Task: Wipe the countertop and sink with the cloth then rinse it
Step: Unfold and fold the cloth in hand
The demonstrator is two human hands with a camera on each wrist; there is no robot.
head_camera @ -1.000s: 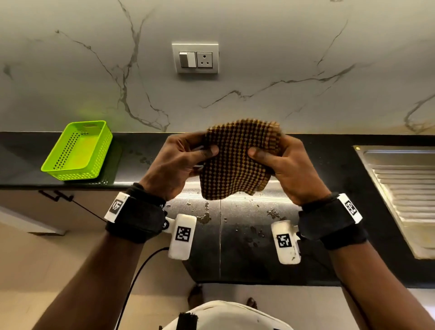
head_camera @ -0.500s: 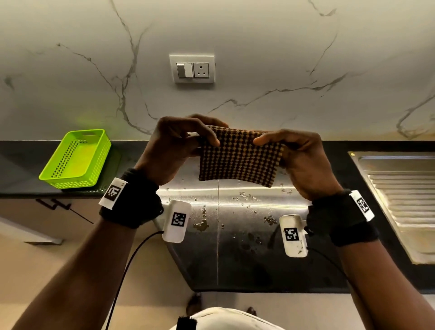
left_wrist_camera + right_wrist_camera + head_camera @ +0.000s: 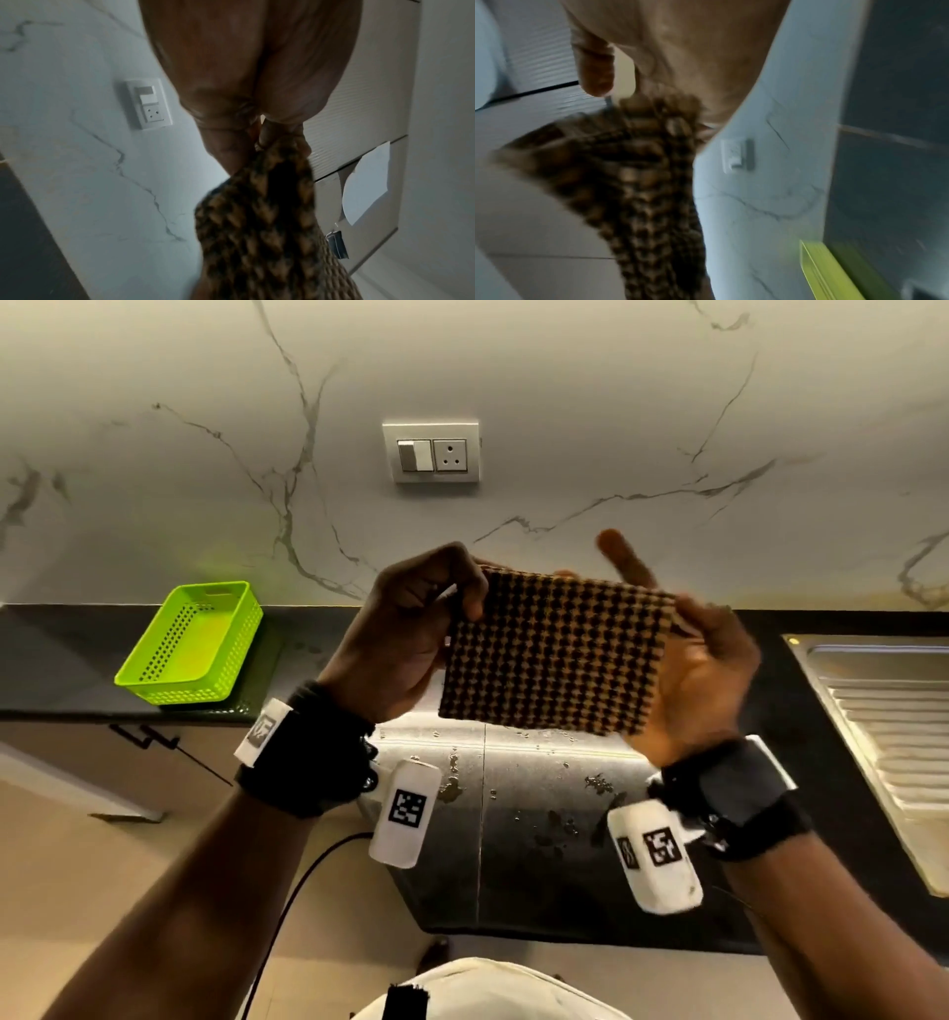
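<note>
A brown and black checked cloth is stretched flat in the air above the black countertop. My left hand pinches its left edge between thumb and fingers; the left wrist view shows that pinch on the cloth from behind. The right hand is turned palm toward me, with its fingers straight behind the cloth's right edge and one finger pointing up. In the blurred right wrist view the thumb stands apart from the cloth. The steel sink drainboard lies at the right.
A lime green perforated basket sits on the counter at the left, against the marble wall. A switch and socket plate is on the wall behind the hands. Wet spots and smears mark the countertop below the cloth.
Both hands have lifted the cloth and pulled it from a bunched shape into a flat sheet. The right hand's thumb has come off it and its fingers have straightened.
</note>
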